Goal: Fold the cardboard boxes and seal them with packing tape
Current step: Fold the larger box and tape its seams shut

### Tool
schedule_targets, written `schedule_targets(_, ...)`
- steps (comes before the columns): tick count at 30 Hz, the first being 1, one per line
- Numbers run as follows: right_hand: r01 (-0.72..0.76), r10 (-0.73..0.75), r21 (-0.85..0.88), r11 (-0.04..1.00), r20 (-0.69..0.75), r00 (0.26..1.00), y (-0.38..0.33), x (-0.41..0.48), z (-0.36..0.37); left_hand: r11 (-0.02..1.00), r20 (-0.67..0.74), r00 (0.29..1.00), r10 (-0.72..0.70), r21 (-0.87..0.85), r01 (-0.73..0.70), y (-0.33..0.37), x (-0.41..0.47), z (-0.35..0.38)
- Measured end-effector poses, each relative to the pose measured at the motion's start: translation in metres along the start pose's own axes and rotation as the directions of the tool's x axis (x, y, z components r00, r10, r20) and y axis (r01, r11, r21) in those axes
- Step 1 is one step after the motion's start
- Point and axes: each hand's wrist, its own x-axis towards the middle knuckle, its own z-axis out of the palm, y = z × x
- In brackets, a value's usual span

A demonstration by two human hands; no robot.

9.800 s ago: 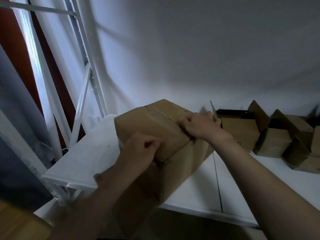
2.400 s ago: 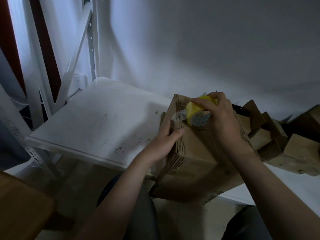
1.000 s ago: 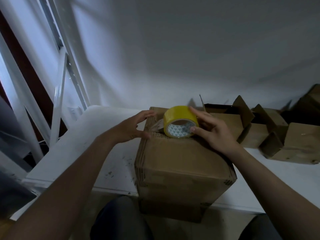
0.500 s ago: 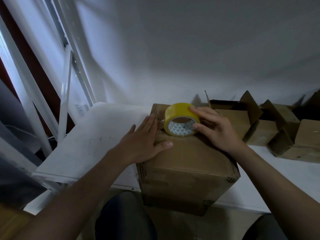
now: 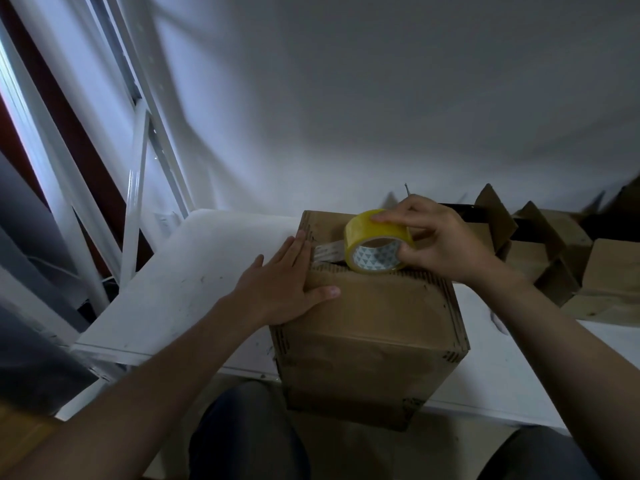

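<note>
Surface (image 5: 180, 289), white and scuffed, carries a closed cardboard box (image 5: 374, 323) at its near edge, overhanging slightly. Open boxes (image 5: 540, 258) sit far right. The left hand (image 5: 280, 282) lies flat, fingers straight, pressing the box's left top edge. The right hand (image 5: 440, 240) grips a yellow tape roll (image 5: 374, 233) standing on the box top, with a tape strip (image 5: 327, 252) stretched left from it.

There is one wide-angle view, worn on the person's head. It looks forward and down over the near edge of the white table (image 5: 180, 292) toward the wall (image 5: 381, 116) behind. It sits close, with the left hand (image 5: 284, 282) and right hand (image 5: 440, 244) mid-frame.
</note>
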Motion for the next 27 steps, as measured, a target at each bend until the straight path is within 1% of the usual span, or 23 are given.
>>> schedule_targets(3,-0.016,0.017,0.139,0.990,-0.002,1.000,0.009,-0.009,0.008,1.000,-0.004,1.000,0.000,-0.021,0.000,-0.005,0.000,0.001)
schedule_targets(5,-0.045,0.065,0.232,0.972,-0.079,0.995,0.012,-0.021,0.019,1.000,-0.004,1.000,0.008,-0.021,-0.008,-0.009,0.002,0.000)
schedule_targets(7,-0.061,0.113,0.269,0.961,-0.183,0.977,0.009,-0.026,0.031,1.000,-0.005,1.000,0.022,-0.018,-0.022,-0.012,0.003,-0.002)
schedule_targets(9,-0.029,0.094,0.261,0.965,-0.239,0.966,0.002,-0.024,0.040,1.000,-0.009,1.000,0.026,-0.008,-0.026,-0.019,0.004,-0.006)
schedule_targets(11,-0.002,0.067,0.249,0.969,-0.255,0.964,-0.002,-0.021,0.044,0.999,-0.015,1.000,0.020,0.026,-0.020,-0.024,0.003,-0.008)
schedule_targets(14,-0.006,0.074,0.252,0.968,-0.262,0.962,0.001,-0.021,0.045,0.993,-0.037,0.999,0.022,0.115,-0.018,-0.014,0.001,-0.004)
schedule_targets(17,0.040,0.024,0.233,0.972,-0.266,0.964,0.001,-0.021,0.047,0.995,-0.028,0.999,0.021,0.096,-0.019,0.007,0.002,0.000)
schedule_targets(20,0.049,0.006,0.222,0.974,-0.241,0.970,0.003,-0.019,0.045,0.996,-0.013,1.000,-0.014,0.090,0.015,0.010,0.008,0.002)
schedule_targets(23,0.045,-0.001,0.214,0.976,-0.204,0.979,0.002,-0.013,0.037,0.996,-0.006,1.000,-0.012,0.092,0.013,0.009,0.009,0.002)
schedule_targets(25,0.065,-0.040,0.144,0.987,-0.168,0.985,0.001,-0.006,0.030,0.997,-0.008,1.000,-0.005,0.082,0.006,0.010,0.009,0.002)
schedule_targets(27,0.052,-0.042,0.076,0.996,-0.134,0.990,0.003,-0.006,0.018,0.998,-0.014,1.000,0.005,0.066,-0.004,0.009,0.009,0.003)
